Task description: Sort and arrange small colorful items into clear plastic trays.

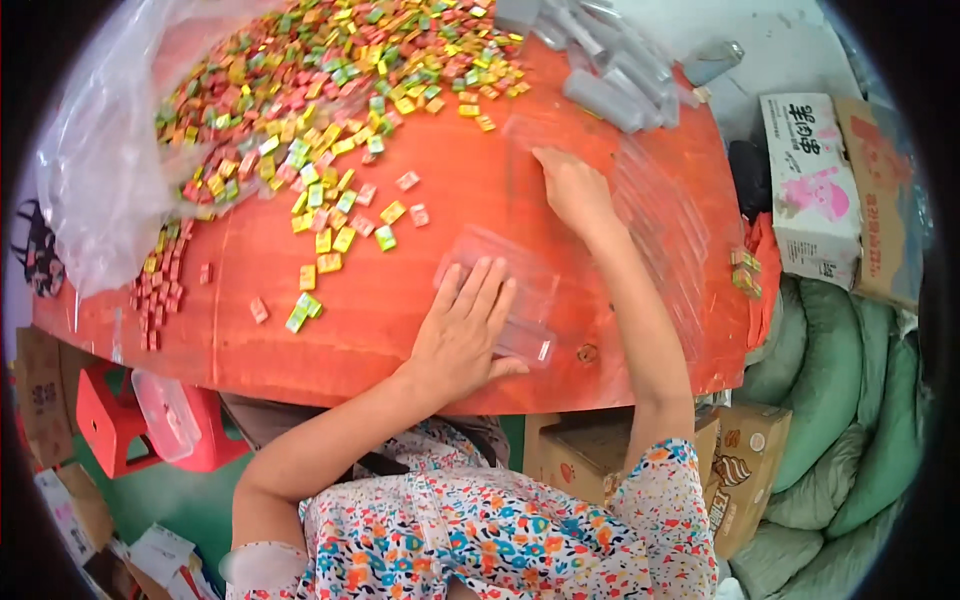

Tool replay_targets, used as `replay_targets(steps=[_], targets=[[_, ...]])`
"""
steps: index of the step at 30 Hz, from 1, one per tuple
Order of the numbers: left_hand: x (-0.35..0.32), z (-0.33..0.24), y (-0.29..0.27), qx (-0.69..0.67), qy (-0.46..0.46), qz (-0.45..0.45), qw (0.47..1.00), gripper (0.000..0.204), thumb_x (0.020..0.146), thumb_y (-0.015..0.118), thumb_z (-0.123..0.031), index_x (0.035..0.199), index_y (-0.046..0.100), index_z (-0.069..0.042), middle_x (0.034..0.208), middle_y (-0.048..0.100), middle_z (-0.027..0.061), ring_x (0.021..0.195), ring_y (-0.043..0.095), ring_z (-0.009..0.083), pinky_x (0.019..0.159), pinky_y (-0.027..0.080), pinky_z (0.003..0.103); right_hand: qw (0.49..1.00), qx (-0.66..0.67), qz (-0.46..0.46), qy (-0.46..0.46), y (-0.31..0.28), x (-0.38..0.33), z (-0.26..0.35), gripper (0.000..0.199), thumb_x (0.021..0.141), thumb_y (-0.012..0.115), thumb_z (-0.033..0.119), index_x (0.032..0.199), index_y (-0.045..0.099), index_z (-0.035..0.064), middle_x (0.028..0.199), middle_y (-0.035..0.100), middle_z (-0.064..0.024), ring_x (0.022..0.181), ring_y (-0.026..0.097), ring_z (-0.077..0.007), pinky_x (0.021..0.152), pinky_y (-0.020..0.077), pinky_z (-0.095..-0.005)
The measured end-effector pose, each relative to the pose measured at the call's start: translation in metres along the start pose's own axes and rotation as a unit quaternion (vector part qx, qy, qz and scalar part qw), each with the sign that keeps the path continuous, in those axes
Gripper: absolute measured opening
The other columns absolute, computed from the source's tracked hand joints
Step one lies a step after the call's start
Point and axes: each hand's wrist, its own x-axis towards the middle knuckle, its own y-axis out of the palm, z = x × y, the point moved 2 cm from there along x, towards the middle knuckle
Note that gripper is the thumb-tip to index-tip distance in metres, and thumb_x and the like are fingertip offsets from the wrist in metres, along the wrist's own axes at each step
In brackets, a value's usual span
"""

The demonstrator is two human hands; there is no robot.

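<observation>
left grip [465, 335] flat, fingers spread, on clear box [500, 290]; right grip [572, 190] curled past it.

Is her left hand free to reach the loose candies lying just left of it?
Probably yes. The left hand rests flat on a clear plastic box, and only bare red table lies between it and the nearest loose candies.

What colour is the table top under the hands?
Orange-red table top, seen best in the head view.
</observation>
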Motion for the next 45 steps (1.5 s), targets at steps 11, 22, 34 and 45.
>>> replay_targets(steps=[11,22,34,45], targets=[[0.012,0.004,0.009,0.006,-0.016,-0.016,1.0,0.1,0.078,0.058,-0.071,0.143,0.042,0.004,0.153,0.035,0.0234,0.147,0.026,0.0357,0.121,0.014,0.052,0.983,0.131,-0.008,-0.126,-0.03,-0.113,0.055,0.024,0.093,0.055,0.009,0.114,0.067,0.0056,0.114,0.069,-0.015,0.106,0.066,-0.033,0.085,0.055,-0.0434],[-0.066,0.069,-0.068,0.053,-0.196,-0.075,0.976,0.102,0.075,0.068,-0.066,0.149,0.037,-0.003,0.159,0.025,0.0225,0.149,0.017,0.0398,0.118,0.013,0.059,0.951,0.238,0.02,-0.196,-0.023,-0.078,0.162,0.041,0.099,0.055,0.022,0.137,0.053,0.0054,0.147,0.045,-0.0213,0.135,0.044,-0.0395,0.111,0.0373,-0.0463],[-0.121,0.115,-0.066,0.101,-0.293,-0.104,0.945,0.102,0.08,0.06,-0.069,0.155,0.028,-0.008,0.159,0.024,0.0234,0.148,0.019,0.0419,0.118,0.013,0.06,0.944,0.123,0.087,-0.293,0.02,-0.071,0.238,0.056,0.1,0.051,0.04,0.152,0.037,0.0241,0.162,0.021,-0.0165,0.145,0.024,-0.046,0.112,0.0174,-0.0698],[-0.089,0.112,-0.061,0.035,-0.29,-0.082,0.953,0.085,0.09,0.052,-0.063,0.152,0.035,-0.008,0.159,0.026,0.0188,0.149,0.017,0.0403,0.118,0.009,0.062,0.928,0.246,-0.007,-0.28,0.009,0.106,0.297,0.039,0.097,0.054,0.029,0.121,0.06,-0.0015,0.131,0.056,-0.0258,0.122,0.053,-0.0413,0.104,0.043,-0.0476]])
